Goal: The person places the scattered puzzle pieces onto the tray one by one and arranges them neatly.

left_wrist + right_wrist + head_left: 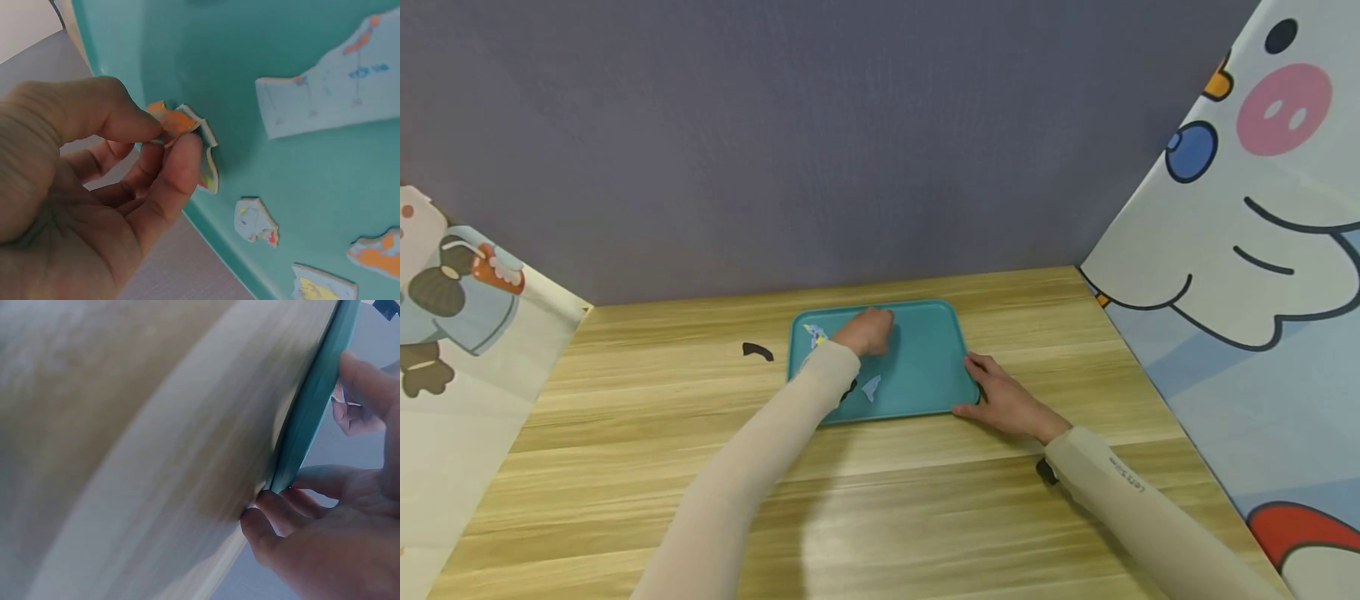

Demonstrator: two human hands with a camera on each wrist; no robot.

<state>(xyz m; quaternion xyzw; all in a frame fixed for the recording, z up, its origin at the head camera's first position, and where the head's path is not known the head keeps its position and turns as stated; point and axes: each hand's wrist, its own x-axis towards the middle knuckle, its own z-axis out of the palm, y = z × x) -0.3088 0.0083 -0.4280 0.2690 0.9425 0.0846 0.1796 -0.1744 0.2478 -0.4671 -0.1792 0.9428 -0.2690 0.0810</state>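
In the head view a teal tray [925, 358] lies on the wooden table. My left hand [868, 332] is over its middle. Its thumb and forefinger pinch a small orange-printed, irregular piece [176, 122], seen close up in the left wrist view. Another pale piece [199, 119] shows right behind the pinched one, partly hidden by the fingertips. On the tray lie a larger pale piece [337, 94], a small white one [253, 219], and an orange one [381, 253]. My right hand [1003, 400] holds the tray's near right corner, thumb at the front edge and fingers along the right side.
A dark curved object [757, 351] lies on the table [685, 467] left of the tray. A grey wall [820, 150] rises behind the table. Panels with cartoon prints [1240, 250] stand at both sides.
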